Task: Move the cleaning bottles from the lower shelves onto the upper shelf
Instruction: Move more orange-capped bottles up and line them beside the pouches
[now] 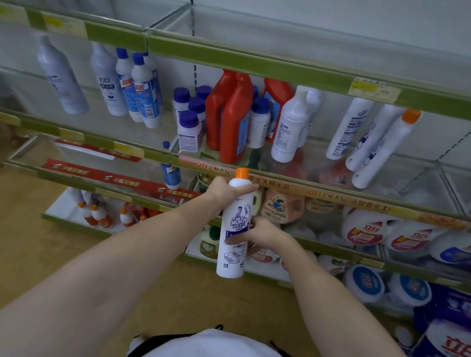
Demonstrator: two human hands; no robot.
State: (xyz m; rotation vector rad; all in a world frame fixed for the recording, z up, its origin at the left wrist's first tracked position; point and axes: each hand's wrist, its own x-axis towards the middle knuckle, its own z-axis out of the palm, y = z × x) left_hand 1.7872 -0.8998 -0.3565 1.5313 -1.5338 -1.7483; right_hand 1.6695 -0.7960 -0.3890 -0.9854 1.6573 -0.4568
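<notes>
White bottle (pixel 234 231) gripped upright by both hands, left hand (pixel 221 190) high, right hand (pixel 262 232) lower, before green shelf edge (pixel 241 61)

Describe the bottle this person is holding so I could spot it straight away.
Start at the green-edged store shelves and drop to the two bare arms reaching in at the centre. The left hand grips the bottle's shoulder and the right hand its middle. It is a tall white Mr Muscle bottle with an orange cap, the only bottle off the shelves.
</notes>
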